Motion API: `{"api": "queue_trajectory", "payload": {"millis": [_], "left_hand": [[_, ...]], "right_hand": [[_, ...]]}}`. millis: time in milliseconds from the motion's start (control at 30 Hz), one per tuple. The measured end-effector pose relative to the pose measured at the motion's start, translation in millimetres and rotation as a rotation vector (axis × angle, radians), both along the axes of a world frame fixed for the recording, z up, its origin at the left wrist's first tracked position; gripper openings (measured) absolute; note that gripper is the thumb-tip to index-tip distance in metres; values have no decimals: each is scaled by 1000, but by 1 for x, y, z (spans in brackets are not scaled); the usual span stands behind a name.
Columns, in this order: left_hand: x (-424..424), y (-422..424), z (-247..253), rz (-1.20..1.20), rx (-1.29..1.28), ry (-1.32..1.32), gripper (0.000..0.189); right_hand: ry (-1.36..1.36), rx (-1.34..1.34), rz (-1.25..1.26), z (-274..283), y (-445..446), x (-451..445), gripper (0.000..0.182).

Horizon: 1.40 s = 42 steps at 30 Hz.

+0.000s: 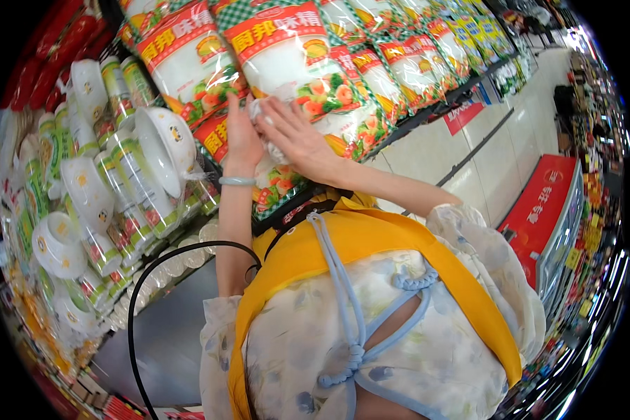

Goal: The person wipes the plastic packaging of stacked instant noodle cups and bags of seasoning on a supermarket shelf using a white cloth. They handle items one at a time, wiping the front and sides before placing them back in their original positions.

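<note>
My right hand (294,137) lies over a crumpled white cloth or tissue (277,152), with its fingers pressing the wad against a large seasoning bag. The clear bag (281,58) holds white granules and has a red, yellow and green print. Close beside it, my left hand (243,137) points away from me, turned on edge between bags and touching the wad's left side. Its inner fingers are partly hidden, so its grip is unclear. A pale bangle (237,181) circles the left wrist. Another large seasoning bag (186,58) leans just beyond that hand.
On the left, white bowls (165,149) are wrapped in plastic with green-and-white cylindrical packs (142,181). Smaller seasoning bags (415,68) continue along the display to the right. A black cable (132,325) loops by my left side. A red-sided chest freezer (541,210) stands across the tiled aisle (483,157).
</note>
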<state>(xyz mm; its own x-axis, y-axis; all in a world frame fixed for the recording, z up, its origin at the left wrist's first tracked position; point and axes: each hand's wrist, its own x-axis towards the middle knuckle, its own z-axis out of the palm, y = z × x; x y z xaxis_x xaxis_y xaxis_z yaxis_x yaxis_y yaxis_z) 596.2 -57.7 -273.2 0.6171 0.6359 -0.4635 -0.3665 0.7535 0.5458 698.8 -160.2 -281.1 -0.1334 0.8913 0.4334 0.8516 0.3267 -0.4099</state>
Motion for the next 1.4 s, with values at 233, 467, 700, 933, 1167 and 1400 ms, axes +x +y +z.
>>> {"api": "queue_trajectory", "payload": {"millis": [233,467,700,933,1167,1400], "left_hand": [[22,6,-17,212,277,245,54],[66,-22,-9,260,729,877,84],[68,-13,3,177,676,868,103],[27,-4,9,119,524,484,80],[-45,12,-1,11,62,74,64],[-91,-11,-52,1,-131,-519,60]], "right_hand": [[-95,157,-58,-12,-37,81,72],[614,3,-535,0,-39,95,52],[1333,-347,-412,25,-21,107,39],[1228,-344,-132,56,-20,60,44],[962,-209,299,89,6,8,51],[628,-11,661,103,3,-11,51]]}}
